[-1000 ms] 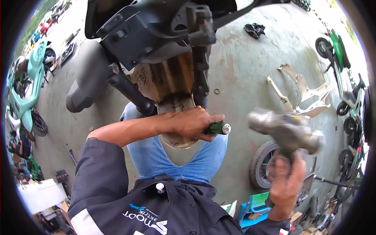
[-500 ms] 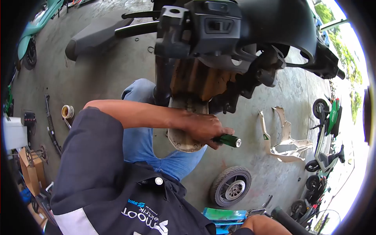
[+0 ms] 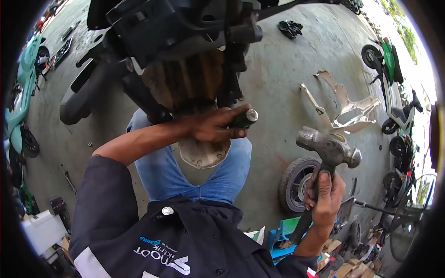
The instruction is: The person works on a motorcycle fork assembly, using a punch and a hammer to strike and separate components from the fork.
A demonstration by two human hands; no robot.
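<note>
My left hand [image 3: 214,126] is wrapped round the dark green handle of a tool [image 3: 244,119], whose metal end cap faces right. Its other end is hidden by the hand and the parts around it. That hand is over a worn metal vehicle part [image 3: 204,154] between my knees. On the right, my right hand [image 3: 328,193] grips a ball-peen hammer [image 3: 328,147] by its dark handle, head up and apart from the green handle. Above the hands is the black front assembly of the vehicle [image 3: 176,28].
A loose wheel [image 3: 296,184] and a pale body frame piece [image 3: 345,109] lie on the floor to the right. A teal scooter [image 3: 25,88] is at the far left, a green one [image 3: 388,60] at the far right. A blue bin [image 3: 280,245] is lower right.
The hammer, raised and blurred a second ago and out of view half a second ago, is visible and sharper. The black front assembly and the view have swung back; my left hand still grips the green handle.
</note>
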